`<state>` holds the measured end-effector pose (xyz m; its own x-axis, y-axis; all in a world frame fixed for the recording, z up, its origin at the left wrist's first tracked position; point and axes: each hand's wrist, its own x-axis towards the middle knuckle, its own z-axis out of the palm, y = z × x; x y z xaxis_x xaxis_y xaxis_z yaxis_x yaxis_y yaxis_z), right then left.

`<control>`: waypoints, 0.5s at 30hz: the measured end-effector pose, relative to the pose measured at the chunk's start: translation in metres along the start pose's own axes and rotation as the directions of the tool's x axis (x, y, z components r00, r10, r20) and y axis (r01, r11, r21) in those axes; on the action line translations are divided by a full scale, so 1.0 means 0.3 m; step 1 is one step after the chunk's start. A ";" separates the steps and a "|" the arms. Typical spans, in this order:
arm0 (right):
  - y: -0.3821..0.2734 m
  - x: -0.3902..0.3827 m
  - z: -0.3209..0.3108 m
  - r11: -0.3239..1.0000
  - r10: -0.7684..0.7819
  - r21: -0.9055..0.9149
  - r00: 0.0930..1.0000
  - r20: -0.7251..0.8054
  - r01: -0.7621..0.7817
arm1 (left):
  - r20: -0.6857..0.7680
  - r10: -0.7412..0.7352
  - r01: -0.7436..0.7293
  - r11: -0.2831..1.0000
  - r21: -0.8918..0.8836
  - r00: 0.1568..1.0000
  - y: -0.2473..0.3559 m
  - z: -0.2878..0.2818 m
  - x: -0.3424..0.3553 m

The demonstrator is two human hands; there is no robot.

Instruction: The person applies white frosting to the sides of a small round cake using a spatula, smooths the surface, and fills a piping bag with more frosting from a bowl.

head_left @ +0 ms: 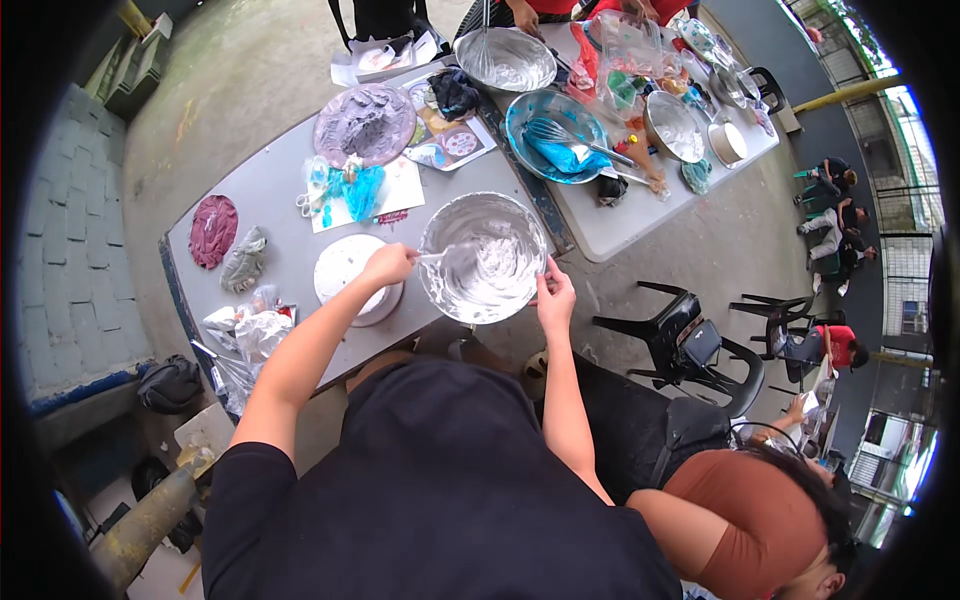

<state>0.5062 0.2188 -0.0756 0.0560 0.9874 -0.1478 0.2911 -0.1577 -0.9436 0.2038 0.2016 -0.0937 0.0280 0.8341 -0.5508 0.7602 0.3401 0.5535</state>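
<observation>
My left hand (pixel 390 264) is closed on the pale handle of a spatula (pixel 432 256), whose head is in a steel bowl (pixel 452 302) of thick white cream (pixel 498 258). My right hand (pixel 555 297) grips that bowl's right rim. Just left of the bowl, partly behind my left forearm, stands a round white turntable or board (pixel 340 265). Beyond them on the grey table lie a lilac bag smeared with cream (pixel 362 125), blue piping bags (pixel 352 185), a crumpled maroon cloth (pixel 212 230) and foil or plastic wrappings (pixel 255 325).
A second table (pixel 615 225) holds several bowls, a blue-stained bowl (pixel 520 130) with whisks, and bags; hands of people (pixel 525 15) show beyond it. A person in a rust top (pixel 750 510) bends close at my right. Black chairs (pixel 655 330) and seated people (pixel 835 210) are farther right.
</observation>
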 end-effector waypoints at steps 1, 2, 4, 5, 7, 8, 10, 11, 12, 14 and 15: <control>-0.011 -0.004 0.001 1.000 0.011 0.011 1.000 0.008 -0.011 | -0.048 -0.021 0.016 0.995 -0.095 0.999 -0.007 0.001 0.017; -0.016 -0.008 0.004 0.999 0.020 0.026 1.000 0.012 -0.020 | -0.047 -0.020 0.016 0.996 -0.091 0.999 0.017 0.011 0.007; -0.006 -0.007 0.017 0.999 0.009 0.043 1.000 -0.009 -0.008 | -0.005 0.014 -0.014 0.976 -0.219 1.000 0.104 0.088 -0.038; -0.001 -0.005 0.017 0.999 -0.006 0.053 1.000 -0.027 0.007 | 0.046 0.079 -0.071 0.987 -0.147 0.996 0.152 0.112 -0.086; 0.002 -0.008 0.007 0.999 -0.038 -0.025 0.999 -0.030 0.038 | 0.149 0.156 -0.143 0.985 -0.092 0.976 0.145 0.137 -0.128; 0.000 -0.009 0.004 0.992 -0.072 -0.102 0.997 -0.026 0.069 | 0.157 0.140 -0.134 0.990 -0.050 0.978 0.111 0.116 -0.119; 0.004 -0.014 0.001 0.995 -0.057 -0.079 0.998 -0.032 0.055 | 0.154 0.033 -0.042 0.998 0.056 0.988 0.092 0.018 -0.104; 0.004 -0.016 0.000 0.998 -0.045 -0.055 0.998 -0.040 0.042 | 0.114 0.025 -0.033 0.997 0.070 0.993 0.097 -0.026 -0.111; 0.004 -0.019 0.000 0.998 -0.043 -0.051 0.998 -0.045 0.041 | 0.017 0.057 -0.058 0.998 0.022 0.998 0.113 -0.038 -0.123; 0.006 -0.029 0.001 0.994 -0.071 -0.086 0.993 -0.090 0.063 | -0.074 0.092 -0.093 0.996 -0.016 0.993 0.168 -0.045 -0.158; 0.012 -0.041 0.002 0.995 -0.068 -0.085 0.993 -0.100 0.059 | -0.141 0.069 -0.075 0.996 -0.039 0.988 0.211 -0.034 -0.188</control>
<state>0.5060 0.2062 -0.0775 0.1310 0.9899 -0.0534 0.3737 -0.0992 -0.9222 0.2437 0.1805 -0.0213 -0.0119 0.9086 -0.4176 0.7302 0.2932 0.6171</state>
